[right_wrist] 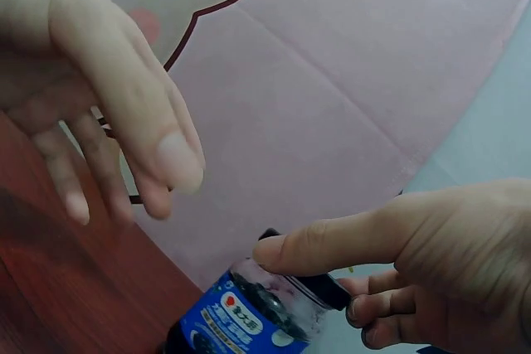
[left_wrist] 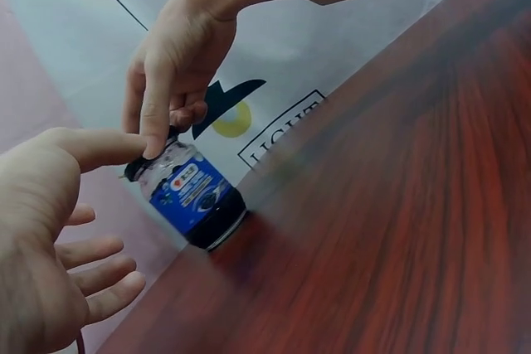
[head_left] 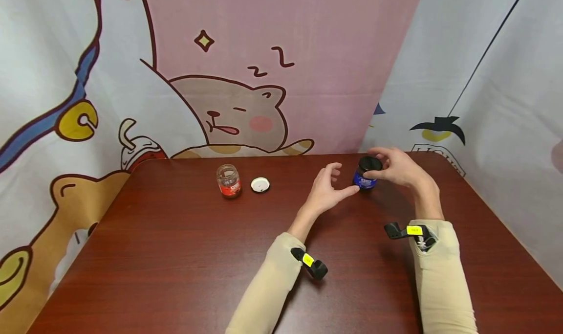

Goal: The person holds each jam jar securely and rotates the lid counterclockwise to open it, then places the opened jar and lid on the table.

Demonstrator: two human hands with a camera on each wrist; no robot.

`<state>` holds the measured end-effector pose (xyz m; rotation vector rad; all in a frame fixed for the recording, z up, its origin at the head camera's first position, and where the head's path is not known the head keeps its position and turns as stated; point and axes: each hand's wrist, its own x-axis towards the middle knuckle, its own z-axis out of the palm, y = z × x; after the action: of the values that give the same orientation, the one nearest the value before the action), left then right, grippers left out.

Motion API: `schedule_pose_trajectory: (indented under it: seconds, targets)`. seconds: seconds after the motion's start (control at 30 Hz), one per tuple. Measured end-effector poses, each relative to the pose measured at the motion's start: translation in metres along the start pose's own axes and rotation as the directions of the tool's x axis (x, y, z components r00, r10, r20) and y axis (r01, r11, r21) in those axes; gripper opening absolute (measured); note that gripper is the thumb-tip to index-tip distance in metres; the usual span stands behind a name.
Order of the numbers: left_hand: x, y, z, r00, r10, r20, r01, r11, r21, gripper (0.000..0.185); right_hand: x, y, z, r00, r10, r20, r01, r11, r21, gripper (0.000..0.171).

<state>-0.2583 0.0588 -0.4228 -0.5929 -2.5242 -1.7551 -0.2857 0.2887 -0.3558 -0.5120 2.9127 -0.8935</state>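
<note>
Toward the back right of the table stands a glass jar (head_left: 364, 181) with a blue label, dark contents and a black lid (head_left: 371, 163). My right hand (head_left: 399, 168) grips this lid from the right, its thumb at the near edge and fingers around the far side. In the right wrist view the thumb (right_wrist: 332, 246) lies along the lid's rim. Left of the jar, my left hand (head_left: 326, 193) has its fingers spread and relaxed, holding nothing. Its thumb points at the jar and overlaps the lid's edge in the left wrist view.
An open glass jar (head_left: 229, 183) with a red label stands at the back left of the table (head_left: 176, 256). Beside it a white lid (head_left: 260, 185) lies with its inside up. A printed curtain (head_left: 343, 55) hangs right behind the table's back edge.
</note>
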Motion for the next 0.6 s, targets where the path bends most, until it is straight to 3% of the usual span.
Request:
schedule_pose_trajectory:
  seconds: [0.33,0.6]
  targets:
    - [0.003,-0.001,0.015,0.998,-0.042,0.053,0.042,0.999,0.0,0.074,0.0,-0.003,0.003,0.998,-0.02,0.057,0.018,0.999,0.038,0.074]
    - [0.006,-0.006,0.024,0.995,-0.085,0.054,0.087,0.995,-0.041,0.069,0.0,-0.005,0.005,0.995,-0.037,0.092,0.029,0.995,0.091,0.069]
